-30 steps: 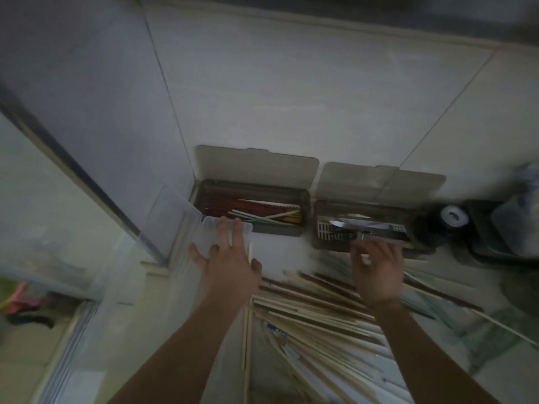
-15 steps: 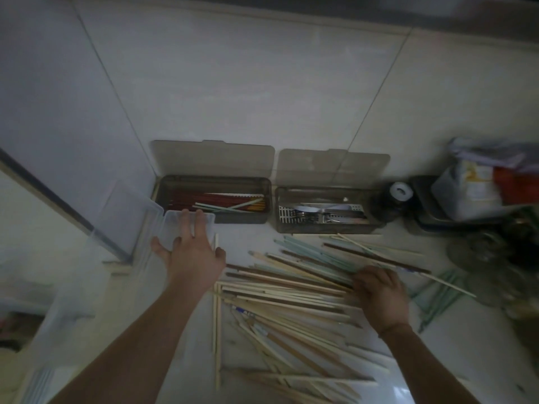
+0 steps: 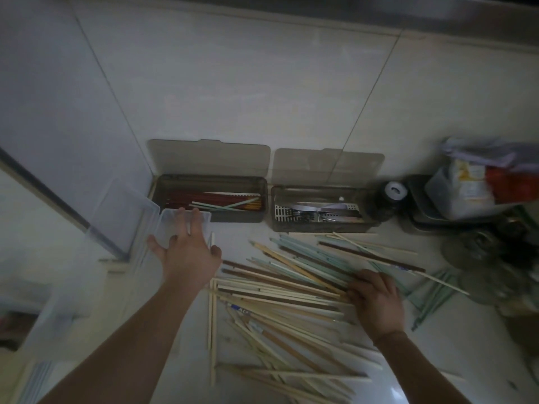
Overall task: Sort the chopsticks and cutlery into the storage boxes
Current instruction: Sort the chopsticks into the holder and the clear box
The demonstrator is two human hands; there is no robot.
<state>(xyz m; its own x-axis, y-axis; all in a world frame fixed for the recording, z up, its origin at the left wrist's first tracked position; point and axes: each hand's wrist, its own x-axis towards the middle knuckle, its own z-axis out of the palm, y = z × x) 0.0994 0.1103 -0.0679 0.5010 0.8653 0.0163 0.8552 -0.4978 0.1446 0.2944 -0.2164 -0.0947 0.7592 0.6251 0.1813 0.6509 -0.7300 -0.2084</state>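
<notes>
Chopsticks of pale wood, brown and light green (image 3: pixel 291 290) lie scattered in a heap on the white counter (image 3: pixel 481 360). The right hand (image 3: pixel 376 304) rests on the heap with fingers curled on some sticks. The left hand (image 3: pixel 186 252), fingers straight and spread, presses on a clear plastic box (image 3: pixel 145 228). Behind, against the wall, stand two open grey boxes: one with red chopsticks (image 3: pixel 210 199), one with metal cutlery (image 3: pixel 318 211).

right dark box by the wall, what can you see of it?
The right box is a long, dark, translucent plastic tray. Its hinged lid stands open, leaning on the tiled wall. Inside lies metal cutlery on a pale slotted insert. It sits on the counter beside the left box, long sides in line. Neither hand touches it; loose chopsticks lie in front.
</notes>
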